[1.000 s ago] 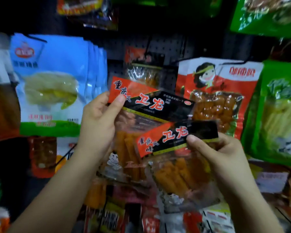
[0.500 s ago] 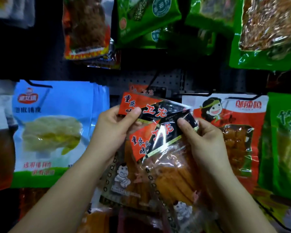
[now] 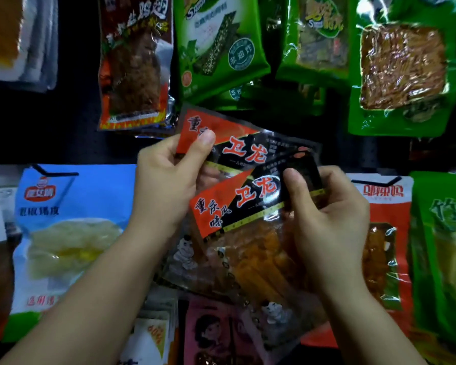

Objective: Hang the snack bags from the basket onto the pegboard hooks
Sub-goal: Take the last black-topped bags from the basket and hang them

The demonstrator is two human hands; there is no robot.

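Before the dark pegboard [image 3: 63, 138], I hold two matching snack bags with red-and-black headers, one overlapping the other. My left hand [image 3: 166, 180] pinches the rear bag [image 3: 237, 143] at its upper left corner, thumb pressed flat on the red panel, the other fingers curled behind. My right hand [image 3: 329, 214] grips the front bag [image 3: 248, 233] at the right end of its black header, thumb on the front and fingers wrapped round the back. The front bag lies tilted across the rear one, covering most of its clear window; orange strips show through both.

Around them hang other packets: a blue bag [image 3: 69, 222] with pale contents to my left, a red-and-white bag [image 3: 387, 233] just behind my right hand, green bags [image 3: 221, 40] overhead and at the far right, and a dark brown bag [image 3: 134, 61] above my left hand. Pink packets [image 3: 211, 333] sit low between my forearms.
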